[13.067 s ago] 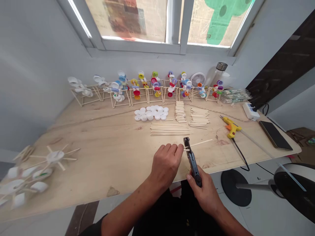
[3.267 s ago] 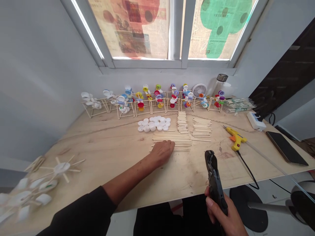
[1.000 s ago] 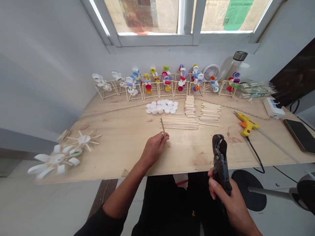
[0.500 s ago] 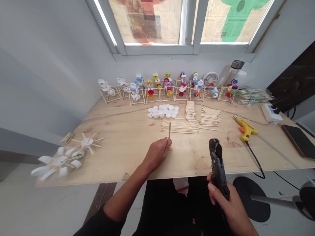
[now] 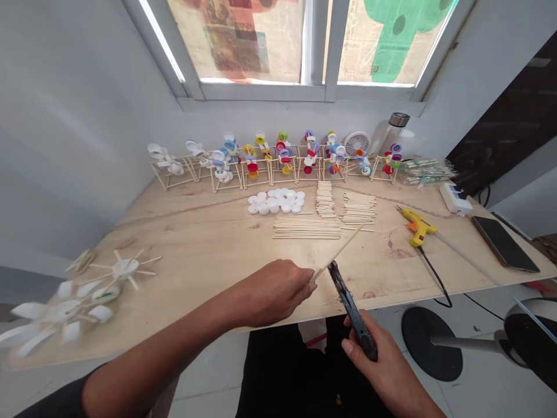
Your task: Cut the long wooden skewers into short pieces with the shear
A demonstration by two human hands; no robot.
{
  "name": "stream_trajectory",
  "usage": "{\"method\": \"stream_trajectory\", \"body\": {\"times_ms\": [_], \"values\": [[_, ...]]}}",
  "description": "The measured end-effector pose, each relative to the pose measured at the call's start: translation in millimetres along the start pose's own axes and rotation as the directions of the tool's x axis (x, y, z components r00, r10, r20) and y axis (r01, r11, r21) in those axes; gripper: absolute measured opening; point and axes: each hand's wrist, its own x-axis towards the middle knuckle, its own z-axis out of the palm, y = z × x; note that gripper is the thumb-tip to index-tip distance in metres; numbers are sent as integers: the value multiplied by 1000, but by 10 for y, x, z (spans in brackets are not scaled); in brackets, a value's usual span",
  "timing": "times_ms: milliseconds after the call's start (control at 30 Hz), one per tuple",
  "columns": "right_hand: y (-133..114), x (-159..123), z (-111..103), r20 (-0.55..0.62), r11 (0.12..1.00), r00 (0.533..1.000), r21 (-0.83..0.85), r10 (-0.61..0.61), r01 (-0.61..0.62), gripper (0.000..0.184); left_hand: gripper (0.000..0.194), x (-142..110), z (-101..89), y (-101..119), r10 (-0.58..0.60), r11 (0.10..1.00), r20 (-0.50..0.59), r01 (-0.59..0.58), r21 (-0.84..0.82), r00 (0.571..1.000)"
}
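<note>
My left hand (image 5: 274, 293) pinches a thin wooden stick (image 5: 342, 251) over the near edge of the plywood table (image 5: 195, 244); the stick slants up to the right. My right hand (image 5: 378, 371) grips the handles of black cutting pliers (image 5: 350, 305), whose jaws sit right at the stick close to my left fingertips. I cannot tell whether the jaws touch the stick. A row of long sticks (image 5: 307, 227) lies farther back, with stacks of short sticks (image 5: 357, 209) and white bottle caps (image 5: 275, 201) behind.
Stick frames with coloured caps (image 5: 278, 159) line the back wall, beside a small white fan (image 5: 355, 142) and a bottle (image 5: 391, 130). A yellow glue gun (image 5: 415, 225), power strip (image 5: 455, 198) and phone (image 5: 505, 242) lie right. White cap wheels (image 5: 65, 302) sit left.
My left hand took a stick from the row, held it upright, then brought it toward me and tilted it. My right hand swung the pliers left to meet it.
</note>
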Motion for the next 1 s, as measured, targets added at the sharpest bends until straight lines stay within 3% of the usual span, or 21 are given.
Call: {"method": "stream_trajectory", "body": {"times_ms": [433,667,867,1000], "values": [[-10,32,24,57,997,997,60,-60,57,17,29,267,57,-20,24,971,178,-65,231,984],[41,70,26,64,993,997,108,-43,36,20,27,372,6,-30,40,974,268,-98,205,962],[66,94,21,74,994,997,107,-33,25,21,19,474,-109,51,-43,967,477,-83,241,878],[75,101,24,71,994,997,102,-33,26,21,20,518,-148,99,-77,957,530,-86,277,845]]}}
